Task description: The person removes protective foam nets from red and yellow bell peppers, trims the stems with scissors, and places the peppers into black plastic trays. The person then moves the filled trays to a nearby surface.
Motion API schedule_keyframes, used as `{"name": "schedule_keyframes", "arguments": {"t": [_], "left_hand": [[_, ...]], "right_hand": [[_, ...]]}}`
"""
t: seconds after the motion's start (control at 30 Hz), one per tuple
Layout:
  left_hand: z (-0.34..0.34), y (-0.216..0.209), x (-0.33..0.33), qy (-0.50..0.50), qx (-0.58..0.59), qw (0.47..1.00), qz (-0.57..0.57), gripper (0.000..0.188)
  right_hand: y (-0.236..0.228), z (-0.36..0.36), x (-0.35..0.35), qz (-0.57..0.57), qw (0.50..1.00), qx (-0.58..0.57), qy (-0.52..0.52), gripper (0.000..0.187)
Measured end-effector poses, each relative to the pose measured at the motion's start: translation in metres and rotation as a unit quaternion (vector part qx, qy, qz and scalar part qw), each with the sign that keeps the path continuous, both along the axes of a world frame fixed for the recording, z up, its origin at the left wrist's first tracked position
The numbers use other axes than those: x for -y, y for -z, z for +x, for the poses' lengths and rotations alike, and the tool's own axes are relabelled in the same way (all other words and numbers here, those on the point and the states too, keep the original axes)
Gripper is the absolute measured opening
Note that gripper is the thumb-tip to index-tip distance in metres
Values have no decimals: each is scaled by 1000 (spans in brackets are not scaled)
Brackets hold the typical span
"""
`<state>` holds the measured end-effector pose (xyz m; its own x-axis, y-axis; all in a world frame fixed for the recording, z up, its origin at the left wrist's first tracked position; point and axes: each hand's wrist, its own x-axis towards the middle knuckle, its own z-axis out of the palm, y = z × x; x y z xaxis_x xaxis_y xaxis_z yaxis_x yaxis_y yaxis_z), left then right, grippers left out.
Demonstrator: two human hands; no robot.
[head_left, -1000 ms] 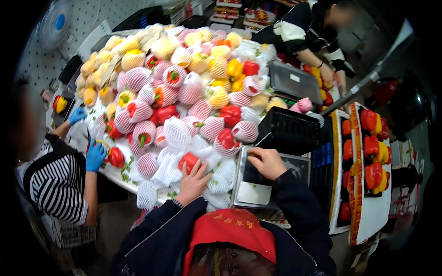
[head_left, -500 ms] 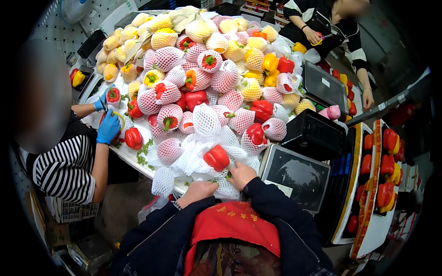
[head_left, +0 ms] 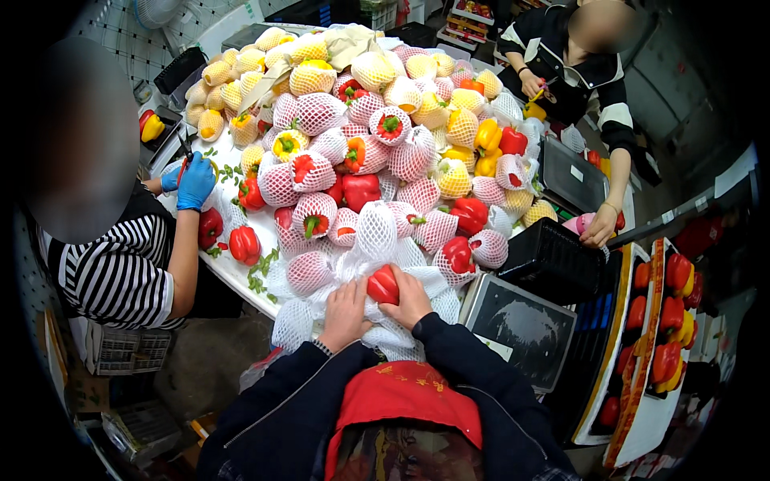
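Note:
A glossy red bell pepper sits against my right hand, whose fingers and thumb curl round its right side. Just to the left, my left hand lies with fingers stretched out over a heap of white foam net sleeves, its fingertips close to the pepper. Whether it also pinches some of the netting is hidden beneath the palm. Beyond both hands rises a large pile of red, orange and yellow peppers, many in foam nets, including a netted red pepper.
To my right are a flat scale, a black crate and trays of peppers. On the left, a co-worker's blue-gloved hand holds scissors. Another person's hand reaches near the crate. Green trimmings litter the white table.
My hands have moved up from the front edge of the netting to the red pepper, and my right hand has taken hold of it. The far person's arm has reached toward the crate.

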<state>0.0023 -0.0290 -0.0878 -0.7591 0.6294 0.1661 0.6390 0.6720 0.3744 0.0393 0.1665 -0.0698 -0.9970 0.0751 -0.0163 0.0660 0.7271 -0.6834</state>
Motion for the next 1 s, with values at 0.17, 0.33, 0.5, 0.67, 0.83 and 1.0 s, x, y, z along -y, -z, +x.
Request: {"name": "schedule_keyframes", "arguments": {"t": [0.17, 0.33, 0.5, 0.67, 0.83, 1.0], "left_hand": [[0, 14, 8, 15, 1, 1000, -16, 74], [-11, -48, 15, 118, 74, 985, -105, 60], [-33, -129, -15, 103, 58, 990, -81, 75], [-56, -99, -61, 108, -80, 989, 65, 94], [-29, -10, -57, 182, -2, 979, -88, 103], [-3, -14, -47, 235, -8, 965, -114, 99]], "right_hand": [[-15, 23, -36, -343, 927, 129, 75, 91], [-44, 49, -60, -500, 858, 62, 95, 80], [-31, 51, -87, -478, 859, -37, 178, 78], [-35, 34, -102, -323, 915, -96, 221, 85], [-69, 8, -109, -120, 951, -118, 259, 85], [-43, -22, -140, 148, 946, -118, 264, 84]]}}
